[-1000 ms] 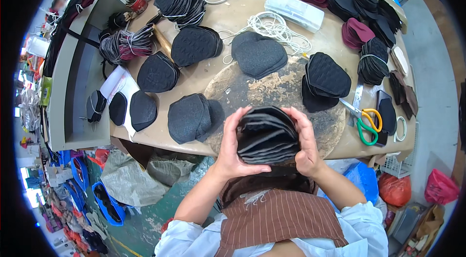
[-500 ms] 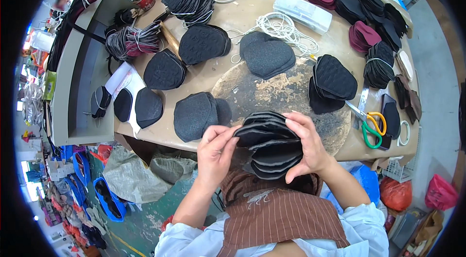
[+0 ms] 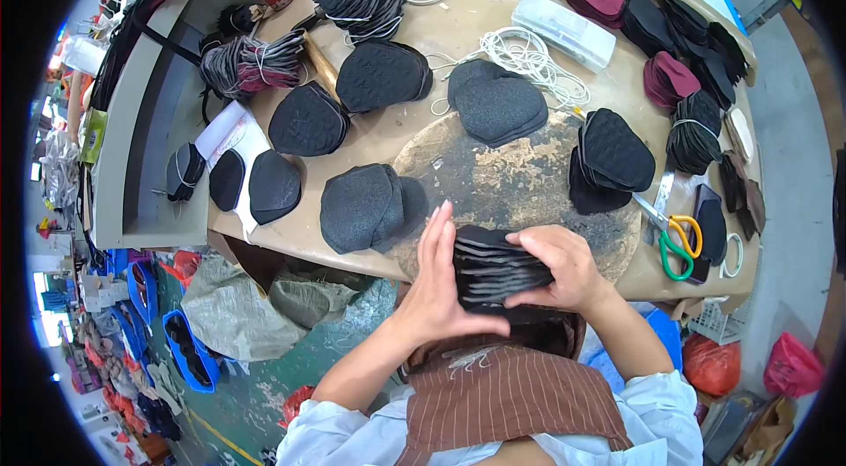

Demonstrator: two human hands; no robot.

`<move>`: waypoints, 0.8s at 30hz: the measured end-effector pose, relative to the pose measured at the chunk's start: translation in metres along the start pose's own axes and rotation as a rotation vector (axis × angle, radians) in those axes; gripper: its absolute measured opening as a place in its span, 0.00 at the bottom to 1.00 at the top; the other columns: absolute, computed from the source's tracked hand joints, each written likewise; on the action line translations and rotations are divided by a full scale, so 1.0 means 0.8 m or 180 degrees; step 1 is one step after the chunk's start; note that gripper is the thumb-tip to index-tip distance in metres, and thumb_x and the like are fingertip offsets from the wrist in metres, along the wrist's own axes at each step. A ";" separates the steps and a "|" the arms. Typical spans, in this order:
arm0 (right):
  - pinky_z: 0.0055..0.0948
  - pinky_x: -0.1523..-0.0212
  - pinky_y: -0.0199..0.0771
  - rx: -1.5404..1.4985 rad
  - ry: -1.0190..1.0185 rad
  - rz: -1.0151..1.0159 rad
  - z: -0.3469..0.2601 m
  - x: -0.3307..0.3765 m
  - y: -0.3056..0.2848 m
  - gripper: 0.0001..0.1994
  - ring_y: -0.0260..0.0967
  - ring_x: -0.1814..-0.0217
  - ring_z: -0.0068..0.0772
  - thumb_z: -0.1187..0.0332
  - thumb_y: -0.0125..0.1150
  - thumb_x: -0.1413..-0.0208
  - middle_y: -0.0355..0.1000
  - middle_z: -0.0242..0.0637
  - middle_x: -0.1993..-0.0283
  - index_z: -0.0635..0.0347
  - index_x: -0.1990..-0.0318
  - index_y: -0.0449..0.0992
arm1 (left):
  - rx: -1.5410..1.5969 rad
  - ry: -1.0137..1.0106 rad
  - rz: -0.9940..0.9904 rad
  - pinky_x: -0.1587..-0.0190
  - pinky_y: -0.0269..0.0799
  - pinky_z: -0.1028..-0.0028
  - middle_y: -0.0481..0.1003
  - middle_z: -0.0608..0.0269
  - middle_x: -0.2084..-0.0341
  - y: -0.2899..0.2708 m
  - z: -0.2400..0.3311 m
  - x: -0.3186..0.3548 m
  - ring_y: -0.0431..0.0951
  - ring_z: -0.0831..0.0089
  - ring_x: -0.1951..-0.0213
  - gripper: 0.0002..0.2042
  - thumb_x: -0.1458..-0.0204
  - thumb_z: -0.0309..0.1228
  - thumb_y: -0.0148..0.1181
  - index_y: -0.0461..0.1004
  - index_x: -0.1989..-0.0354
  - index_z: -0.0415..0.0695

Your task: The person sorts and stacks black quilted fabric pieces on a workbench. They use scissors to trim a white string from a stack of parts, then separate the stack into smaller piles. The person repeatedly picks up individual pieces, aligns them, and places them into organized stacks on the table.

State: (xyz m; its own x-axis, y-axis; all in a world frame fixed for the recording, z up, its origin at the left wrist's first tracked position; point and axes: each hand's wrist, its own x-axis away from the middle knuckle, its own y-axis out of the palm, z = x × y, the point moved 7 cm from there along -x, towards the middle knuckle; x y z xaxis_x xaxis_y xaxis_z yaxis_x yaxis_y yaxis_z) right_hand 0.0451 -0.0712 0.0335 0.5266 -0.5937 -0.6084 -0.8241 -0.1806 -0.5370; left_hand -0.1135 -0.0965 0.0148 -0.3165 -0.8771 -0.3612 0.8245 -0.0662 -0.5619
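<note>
A stack of thin black rounded fabric pieces [image 3: 495, 265] is held edge-on in front of my apron, over the near edge of the table. My right hand [image 3: 571, 268] is closed on its right side, fingers at the top and thumb below. Against the left side lies the palm of my left hand [image 3: 426, 290], its fingers straight and pointing up, the thumb stretched out underneath. Just beyond the hands is a round worn block [image 3: 520, 177]. On its far part rest dark grey pieces [image 3: 498, 105], with a black stack [image 3: 612, 149] at its right.
Scissors with orange and green handles [image 3: 679, 241] lie at the right beside a black phone-like object [image 3: 708, 228]. White cord [image 3: 529, 61] and a clear plastic box [image 3: 564, 30] are farther back. More piles, such as grey pieces [image 3: 357, 210] and maroon pieces [image 3: 668, 78], cover the table.
The fanned-out stack has closed into a tighter bundle. My left hand has let go of its pinch on the edge and now lies flat along the side. The view shifted slightly.
</note>
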 end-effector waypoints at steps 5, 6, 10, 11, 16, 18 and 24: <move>0.44 0.50 0.69 0.0353 -0.0007 -0.0271 -0.012 -0.020 -0.001 0.41 0.69 0.50 0.47 0.51 0.73 0.65 0.69 0.48 0.50 0.64 0.44 0.64 | 0.0384 0.0292 0.0211 0.48 0.68 0.57 0.68 0.46 0.53 -0.003 -0.003 -0.005 0.71 0.49 0.50 0.54 0.71 0.24 0.76 0.43 0.34 0.38; 0.46 0.48 0.67 0.0538 0.0157 -0.0351 -0.012 -0.027 -0.002 0.42 0.68 0.49 0.47 0.50 0.73 0.65 0.68 0.49 0.49 0.65 0.43 0.63 | 0.0519 0.0175 0.0123 0.48 0.68 0.59 0.68 0.46 0.52 0.003 -0.007 -0.006 0.71 0.50 0.51 0.52 0.71 0.24 0.76 0.47 0.35 0.38; 0.47 0.46 0.64 0.0424 0.0644 -0.0491 -0.011 -0.025 0.002 0.46 0.66 0.48 0.50 0.48 0.73 0.66 0.67 0.47 0.48 0.66 0.41 0.61 | 0.0557 -0.0133 -0.0029 0.48 0.69 0.62 0.68 0.48 0.51 0.017 -0.011 -0.005 0.71 0.50 0.50 0.45 0.72 0.24 0.75 0.57 0.41 0.38; 0.44 0.51 0.69 0.0398 0.0600 -0.0388 -0.011 -0.028 0.004 0.44 0.69 0.53 0.48 0.49 0.73 0.65 0.69 0.45 0.52 0.66 0.42 0.63 | 0.0518 -0.0201 -0.0009 0.48 0.69 0.62 0.68 0.48 0.51 0.019 -0.013 -0.011 0.71 0.51 0.50 0.44 0.73 0.24 0.75 0.58 0.42 0.38; 0.34 0.67 0.74 0.0329 0.0873 0.0062 0.017 -0.028 0.002 0.28 0.74 0.68 0.44 0.56 0.74 0.62 0.74 0.44 0.66 0.65 0.57 0.72 | 0.0297 -0.0400 -0.0183 0.57 0.74 0.65 0.75 0.54 0.60 0.021 -0.026 -0.039 0.78 0.56 0.58 0.33 0.71 0.27 0.75 0.67 0.51 0.41; 0.33 0.70 0.73 0.0164 0.1183 -0.0004 0.032 -0.032 0.001 0.24 0.74 0.70 0.44 0.57 0.73 0.60 0.73 0.45 0.68 0.65 0.61 0.72 | 0.0502 -0.0759 -0.0193 0.63 0.75 0.69 0.78 0.55 0.67 0.019 -0.032 -0.047 0.81 0.61 0.64 0.25 0.66 0.30 0.75 0.70 0.57 0.41; 0.28 0.73 0.71 -0.0765 0.1986 0.0128 0.029 -0.026 -0.026 0.15 0.75 0.73 0.36 0.61 0.61 0.45 0.74 0.43 0.75 0.68 0.69 0.75 | 0.2058 -0.1667 -0.0236 0.59 0.73 0.74 0.79 0.60 0.67 0.030 -0.010 -0.033 0.78 0.76 0.62 0.20 0.58 0.31 0.73 0.72 0.58 0.38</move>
State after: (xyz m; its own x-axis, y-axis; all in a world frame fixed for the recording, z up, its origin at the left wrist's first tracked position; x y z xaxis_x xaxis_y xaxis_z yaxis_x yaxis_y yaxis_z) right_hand 0.0562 -0.0368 0.0437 0.3342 -0.9328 -0.1345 -0.9022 -0.2754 -0.3319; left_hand -0.0893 -0.0712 0.0050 -0.2531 -0.9569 0.1423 0.9674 -0.2522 0.0249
